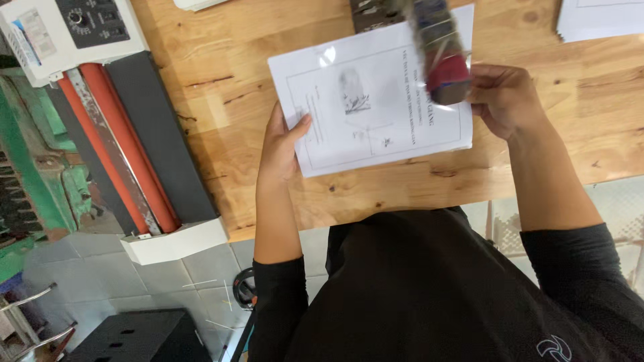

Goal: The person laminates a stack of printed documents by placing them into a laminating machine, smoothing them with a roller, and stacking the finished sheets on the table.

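Observation:
A white printed sheet (376,107) in a glossy clear film is held just above the wooden table (221,80). My left hand (280,142) grips its left edge, thumb on top. My right hand (503,100) holds its right edge. A blurred dark and red object (439,50) hangs close to the camera and hides the sheet's upper right part.
A roll laminator (127,134) with red rollers and a white control box stands at the table's left end. A stack of white sheets (600,19) lies at the back right. A dark device (372,13) sits at the back. A black box (134,335) stands on the tiled floor.

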